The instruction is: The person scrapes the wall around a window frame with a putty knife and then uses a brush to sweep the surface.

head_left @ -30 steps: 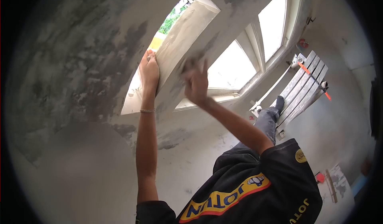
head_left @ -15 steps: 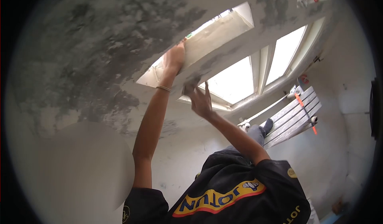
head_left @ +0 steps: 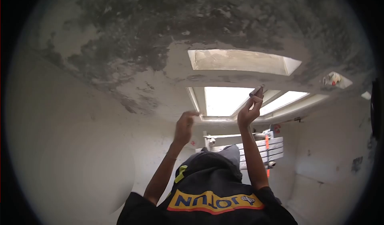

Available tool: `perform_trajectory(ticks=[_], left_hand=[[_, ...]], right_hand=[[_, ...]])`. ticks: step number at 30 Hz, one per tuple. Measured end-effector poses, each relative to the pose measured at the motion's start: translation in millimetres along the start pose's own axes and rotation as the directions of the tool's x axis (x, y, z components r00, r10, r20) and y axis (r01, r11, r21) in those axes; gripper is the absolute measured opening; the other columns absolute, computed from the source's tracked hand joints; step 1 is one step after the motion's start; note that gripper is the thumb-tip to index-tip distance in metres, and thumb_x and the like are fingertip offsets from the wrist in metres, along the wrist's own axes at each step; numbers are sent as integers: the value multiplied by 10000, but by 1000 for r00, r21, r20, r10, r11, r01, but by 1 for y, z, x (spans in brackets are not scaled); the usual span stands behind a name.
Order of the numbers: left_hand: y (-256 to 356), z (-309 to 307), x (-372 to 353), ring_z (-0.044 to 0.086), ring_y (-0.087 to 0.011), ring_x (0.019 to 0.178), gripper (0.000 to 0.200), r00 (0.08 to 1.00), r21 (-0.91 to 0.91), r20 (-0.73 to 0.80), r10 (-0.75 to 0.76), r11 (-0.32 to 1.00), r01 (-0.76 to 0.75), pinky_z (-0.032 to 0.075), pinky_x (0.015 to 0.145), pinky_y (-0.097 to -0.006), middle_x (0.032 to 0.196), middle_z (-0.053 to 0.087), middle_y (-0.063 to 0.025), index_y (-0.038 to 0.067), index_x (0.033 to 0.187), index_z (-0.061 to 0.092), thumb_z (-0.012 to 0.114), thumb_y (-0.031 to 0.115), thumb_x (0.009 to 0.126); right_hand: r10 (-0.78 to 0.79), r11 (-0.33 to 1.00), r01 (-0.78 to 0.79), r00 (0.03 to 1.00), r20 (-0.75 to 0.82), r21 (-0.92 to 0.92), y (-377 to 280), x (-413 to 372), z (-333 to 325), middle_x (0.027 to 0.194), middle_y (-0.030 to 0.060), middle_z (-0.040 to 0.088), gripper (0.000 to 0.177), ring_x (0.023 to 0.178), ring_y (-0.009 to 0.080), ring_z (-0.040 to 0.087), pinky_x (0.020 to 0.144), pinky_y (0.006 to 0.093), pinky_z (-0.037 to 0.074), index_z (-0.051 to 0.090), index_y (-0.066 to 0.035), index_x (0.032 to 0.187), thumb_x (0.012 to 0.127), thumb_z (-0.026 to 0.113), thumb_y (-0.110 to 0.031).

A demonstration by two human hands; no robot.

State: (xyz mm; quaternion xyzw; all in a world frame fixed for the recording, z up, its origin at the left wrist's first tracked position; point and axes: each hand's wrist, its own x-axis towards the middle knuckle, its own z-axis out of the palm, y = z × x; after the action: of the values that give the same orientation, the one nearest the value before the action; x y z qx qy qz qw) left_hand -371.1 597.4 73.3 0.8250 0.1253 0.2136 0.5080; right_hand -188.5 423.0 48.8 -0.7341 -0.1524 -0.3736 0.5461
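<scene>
Raised at centre left, my left hand [head_left: 185,128] has its index finger stretched out to the right, the other fingers loosely bent, and nothing visible in it. My right hand [head_left: 250,109] is up in front of the window frame [head_left: 269,98]. Its fingers grip a small grey block [head_left: 256,91] near the lower edge of a patchy grey-plastered surface [head_left: 160,33]. Above both hands a long recessed opening [head_left: 240,61] cuts through that surface.
Bright window panes [head_left: 226,100] lie behind my hands. A slatted bench [head_left: 256,149] with an orange strap [head_left: 267,143] stands below. At the right, a small opening [head_left: 337,80] holds some objects. A pale wall [head_left: 72,145] fills the left.
My left hand has come out of the long opening and dropped lower. My right hand has moved right and up with the grey block. The view has turned and shifted.
</scene>
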Motion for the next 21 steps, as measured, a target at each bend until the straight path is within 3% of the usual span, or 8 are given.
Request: perform_trajectory(ticks=[1,5,7,10,15,17,19,21], left_hand=[[-13,-10,-26,624,-232,1042,312,966,-53,-10,-257,965,256,453,926,-364,1059,664,-135,38,1040,631,408,257,1034],[-55,-33,-101,631,-185,929,341,844,-206,-369,-389,920,334,459,889,-324,988,682,-90,26,943,618,394,261,1045],[-59,-40,-117,630,-169,918,372,760,-241,-456,-463,886,395,463,854,-312,965,691,-80,30,930,615,375,286,1052],[-61,-42,-119,643,-163,890,390,691,-312,-492,-530,848,428,475,791,-323,952,700,-74,41,963,605,354,325,1057],[-50,-36,-106,570,-92,546,357,656,-579,-453,-604,759,299,425,490,-220,785,633,-42,47,980,591,367,314,1056],[-49,-26,-102,405,-52,420,412,622,-593,-495,-606,759,267,331,382,-202,706,511,-9,33,1002,560,368,393,1050],[-53,-18,-106,351,-28,416,364,635,-677,-422,-647,691,254,300,367,-194,715,502,12,43,1011,557,400,370,1046],[-53,-8,-102,318,-15,410,331,614,-757,-373,-695,611,233,268,348,-188,729,496,25,49,1013,556,442,359,1036]], right_hand=[[-28,1000,28,999,27,9,-3,9,10,1161,214,627,36,1104,261,613,927,357,472,512,19,952,945,492,48],[84,996,-80,992,-93,50,-22,-8,85,861,103,601,43,879,238,597,956,410,451,556,12,929,899,539,38],[-28,999,26,999,46,36,-42,-52,121,889,141,619,120,1020,326,616,1163,581,183,556,-13,901,826,520,73],[-256,965,177,781,570,191,-94,-73,126,1070,155,665,155,1127,320,601,1168,582,127,565,-58,929,857,518,71],[-249,945,-88,427,869,314,-102,-122,116,873,110,665,126,872,272,652,1140,471,307,552,-52,1049,925,537,-34],[266,564,-825,203,942,18,-102,-126,94,952,94,654,129,893,245,641,1133,437,337,559,-55,1079,962,514,-88],[281,195,-980,17,959,-40,-90,-118,69,1145,111,602,200,1059,252,599,1102,417,381,540,-57,1162,991,485,-144],[166,168,-986,29,986,1,-87,-104,46,1224,112,558,244,1141,259,553,1101,434,374,513,-59,1213,991,489,-156]])
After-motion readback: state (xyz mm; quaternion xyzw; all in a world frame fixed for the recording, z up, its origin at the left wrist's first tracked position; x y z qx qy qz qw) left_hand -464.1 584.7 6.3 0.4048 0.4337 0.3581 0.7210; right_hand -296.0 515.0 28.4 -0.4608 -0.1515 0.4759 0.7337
